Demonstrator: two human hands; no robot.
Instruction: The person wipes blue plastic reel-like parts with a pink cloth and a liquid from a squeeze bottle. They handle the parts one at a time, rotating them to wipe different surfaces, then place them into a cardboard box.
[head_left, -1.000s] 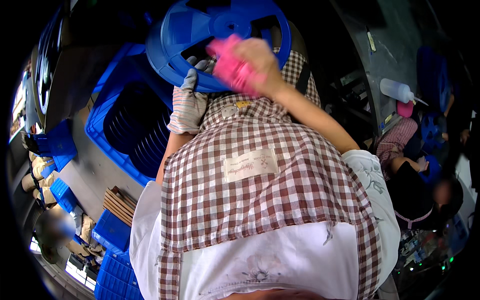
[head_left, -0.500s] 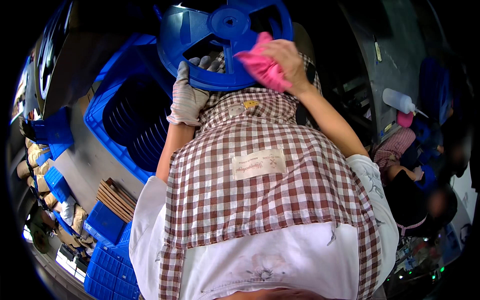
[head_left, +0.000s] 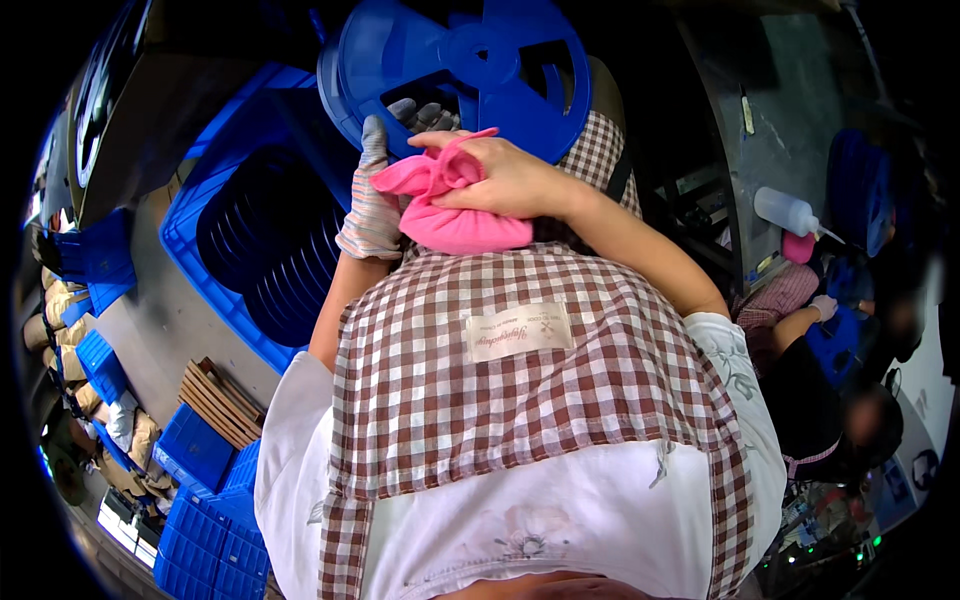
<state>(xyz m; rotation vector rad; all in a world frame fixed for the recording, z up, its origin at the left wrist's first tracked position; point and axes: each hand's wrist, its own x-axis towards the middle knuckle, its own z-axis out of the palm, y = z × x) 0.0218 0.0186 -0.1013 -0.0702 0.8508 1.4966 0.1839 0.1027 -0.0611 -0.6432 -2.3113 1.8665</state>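
Note:
A large blue plastic reel (head_left: 465, 60) with cut-out openings is held up at the top of the head view, in front of my apron. My left hand (head_left: 374, 205), in a striped grey-tipped glove, grips its lower left rim, thumb on the near side and fingertips showing through an opening. My bare right hand (head_left: 515, 180) clutches a bunched pink cloth (head_left: 468, 228) just below the reel's lower edge, close to the left glove. Whether the cloth touches the reel is unclear.
To the left stands a blue bin (head_left: 185, 235) holding several dark discs in rows. Cardboard pieces (head_left: 218, 405) and blue crates (head_left: 195, 535) lie lower left. On the right, a grey table (head_left: 780, 110) carries a squeeze bottle (head_left: 785, 211); another person (head_left: 800, 400) sits beyond.
My right hand has swung left and down with the pink cloth, from the reel's right side to below its lower rim. The reel has turned and shifted slightly right in my left hand.

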